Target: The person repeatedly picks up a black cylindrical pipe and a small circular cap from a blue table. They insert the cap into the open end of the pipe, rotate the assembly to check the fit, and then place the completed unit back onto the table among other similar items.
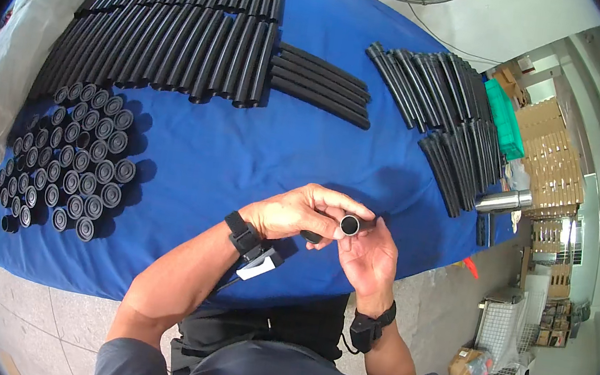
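A black tube (350, 226) is held in front of me above the blue cloth, its round open end facing up towards me. My left hand (295, 215) reaches over it from the left, with its thumb and fingers closed near the open end. From below and right, my right hand (368, 258) grips the same tube, palm turned up. A small dark end (311, 236) shows under the left palm; whether it belongs to the tube or is a separate piece, I cannot tell. My fingers hide most of the tube's length.
Black tubes (182, 46) lie in rows at the far left, with several (320, 85) crosswise beside them and another group (439, 92) at right. Ribbed black round caps (73, 159) stand at left. A silver cylinder (504, 201) and green bin (504, 119) are at the right edge.
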The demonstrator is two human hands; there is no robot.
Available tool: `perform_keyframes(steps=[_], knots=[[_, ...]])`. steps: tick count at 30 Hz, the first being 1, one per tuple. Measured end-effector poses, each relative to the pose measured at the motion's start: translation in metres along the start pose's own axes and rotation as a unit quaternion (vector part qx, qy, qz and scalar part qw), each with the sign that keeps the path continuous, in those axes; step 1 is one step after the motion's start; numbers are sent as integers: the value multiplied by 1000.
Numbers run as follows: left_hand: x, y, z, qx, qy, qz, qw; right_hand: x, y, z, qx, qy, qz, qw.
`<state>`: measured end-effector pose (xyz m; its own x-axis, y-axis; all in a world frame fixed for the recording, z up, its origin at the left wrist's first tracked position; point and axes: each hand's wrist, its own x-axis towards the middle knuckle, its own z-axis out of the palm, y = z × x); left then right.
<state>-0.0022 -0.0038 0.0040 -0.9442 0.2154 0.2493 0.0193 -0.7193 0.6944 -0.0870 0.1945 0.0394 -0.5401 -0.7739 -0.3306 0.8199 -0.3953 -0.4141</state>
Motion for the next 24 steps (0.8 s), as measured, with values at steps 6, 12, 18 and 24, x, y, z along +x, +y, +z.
perform_keyframes(steps=[6, 12, 18, 24], knots=[[5, 3, -11, -105, 205, 71, 971, -2, -37, -5, -93, 67, -45, 992], [4, -3, -20, -219, 195, 113, 949, -37, -27, -7, -335, 71, 92, 935], [1, -2, -25, -244, 134, 106, 954, -39, -15, -18, -334, 76, 108, 933], [2, 0, -21, -236, 131, 87, 959, -36, -17, -24, -346, 75, 109, 929]])
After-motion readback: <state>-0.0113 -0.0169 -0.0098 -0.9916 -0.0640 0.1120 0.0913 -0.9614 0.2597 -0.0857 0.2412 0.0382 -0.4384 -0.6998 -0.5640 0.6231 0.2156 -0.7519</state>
